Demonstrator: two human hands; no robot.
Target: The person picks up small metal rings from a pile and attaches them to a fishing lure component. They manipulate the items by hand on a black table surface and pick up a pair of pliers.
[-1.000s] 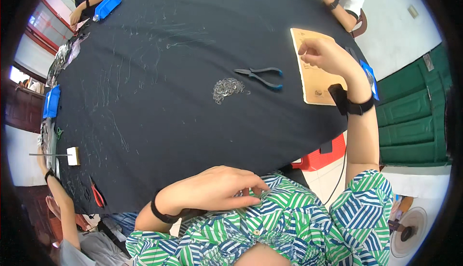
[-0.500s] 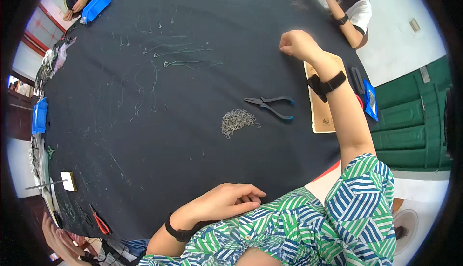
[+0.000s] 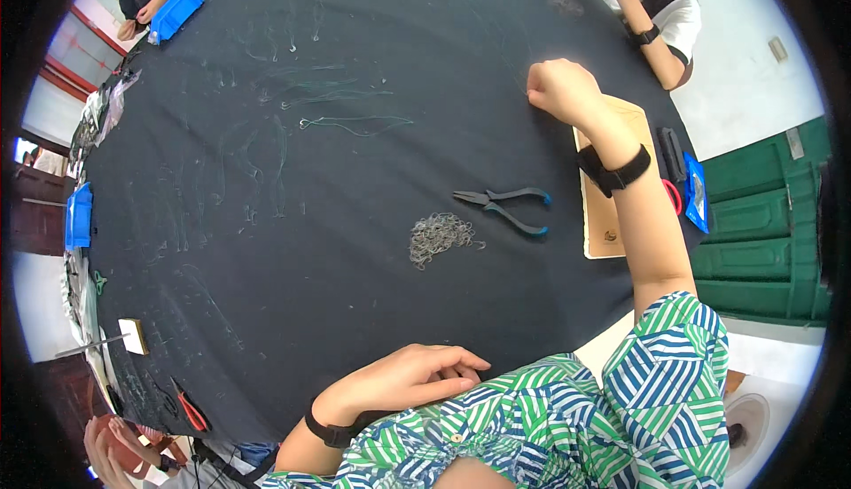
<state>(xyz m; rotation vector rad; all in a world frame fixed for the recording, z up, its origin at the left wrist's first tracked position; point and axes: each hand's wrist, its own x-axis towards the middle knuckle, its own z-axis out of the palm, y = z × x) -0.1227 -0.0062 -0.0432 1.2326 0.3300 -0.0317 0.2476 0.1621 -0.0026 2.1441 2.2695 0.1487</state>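
My right hand (image 3: 566, 90) is stretched toward the far right over the black cloth, its fingers curled closed. Faint thin threads seem to run on the cloth beyond the fingertips; what the fingers hold, if anything, is too fine to make out. My left hand (image 3: 415, 377) rests at the near edge by my shirt, holding nothing, its fingers loosely bent and apart from the thumb. Between the hands lie a heap of small metal hooks (image 3: 439, 239) and black pliers with blue handle ends (image 3: 505, 207), jaws to the left. Hooks on thin green lines (image 3: 355, 125) are laid out farther left.
A tan board (image 3: 603, 223) lies under my right forearm, beside a black case (image 3: 672, 156) and a blue packet (image 3: 697, 195). Blue trays (image 3: 175, 14) and red-handled pliers (image 3: 190, 409) sit along the left side. Other people sit around the table.
The view has shifted slightly, moving the table things a little. My right hand stays far out with fingers curled; my left hand rests as before. Hands at lower left moved.
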